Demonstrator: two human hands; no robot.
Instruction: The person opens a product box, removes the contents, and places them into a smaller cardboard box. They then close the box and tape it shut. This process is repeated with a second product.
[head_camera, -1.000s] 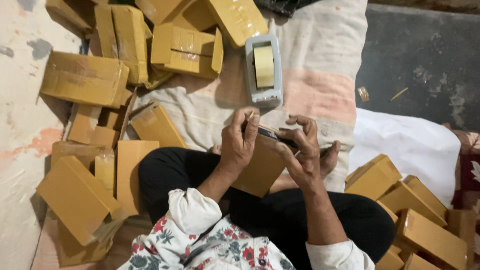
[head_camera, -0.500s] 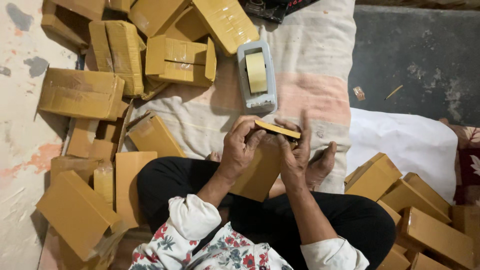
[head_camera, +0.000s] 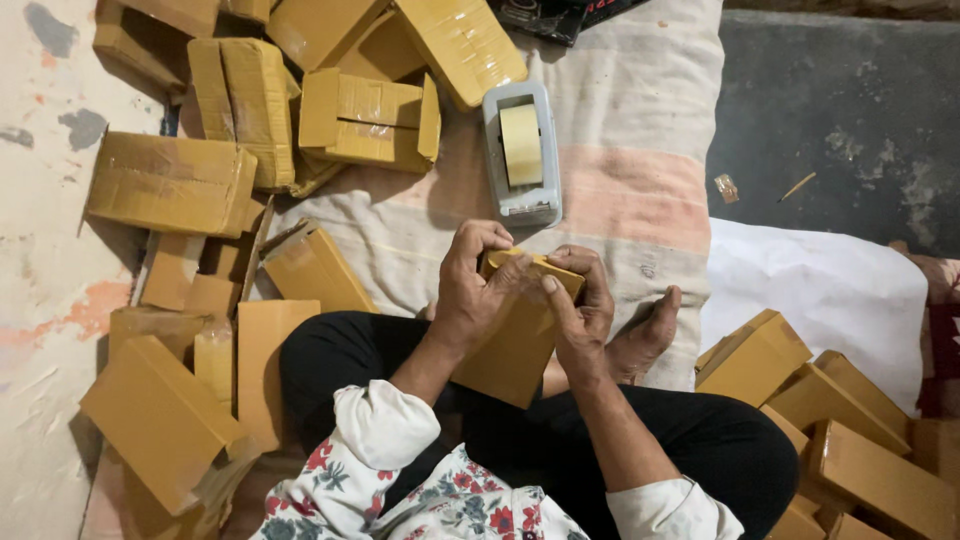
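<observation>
I hold a small flat brown cardboard box (head_camera: 512, 345) upright over my lap with both hands. My left hand (head_camera: 472, 285) grips its upper left side, fingers curled over the top end. My right hand (head_camera: 577, 305) clasps the upper right side, thumb pressed against the box's face near the top flap. A grey tape dispenser (head_camera: 521, 152) with a roll of pale tape lies on the cloth just beyond my hands.
Many brown boxes are piled at the left (head_camera: 172, 182) and top (head_camera: 368, 118), and more lie at the lower right (head_camera: 752, 355). I sit cross-legged on a striped cloth (head_camera: 640, 190); a bare foot (head_camera: 645, 335) shows beside my right hand. Grey floor (head_camera: 830, 110) lies at the upper right.
My hands have closed over the top end of the box, pressing its flap down; earlier the flap stood open between my fingers. The box has stayed over my lap.
</observation>
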